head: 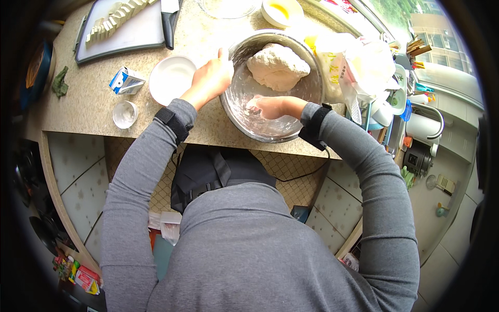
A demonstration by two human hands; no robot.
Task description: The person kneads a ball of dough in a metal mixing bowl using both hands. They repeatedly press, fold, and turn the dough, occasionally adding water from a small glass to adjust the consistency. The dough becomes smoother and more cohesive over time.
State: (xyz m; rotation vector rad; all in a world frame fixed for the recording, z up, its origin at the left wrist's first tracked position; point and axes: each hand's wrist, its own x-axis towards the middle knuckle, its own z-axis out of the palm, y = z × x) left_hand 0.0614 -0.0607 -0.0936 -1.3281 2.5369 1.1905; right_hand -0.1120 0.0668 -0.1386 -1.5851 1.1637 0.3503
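A large metal mixing bowl (273,134) stands near the counter's edge, its inside smeared with flour. A rough lump of dough (277,66) lies in its far part. My left hand (213,77) grips the bowl's left rim, the thumb pointing up along it. Inside the bowl, below the dough and apart from it, my right hand (267,107) touches the floured wall with bent fingers; bits of dough or flour cling to them. Whether those fingers hold anything cannot be told. A white bowl (171,80) is just left of my left hand.
A cutting board (128,43) with sliced white blocks (119,19) and a black-handled knife (168,29) lies at the back left. A small carton (126,81) and a small cup (125,114) stand nearer. Behind are a bowl with yellow liquid (282,12) and, right, plastic bags (331,66).
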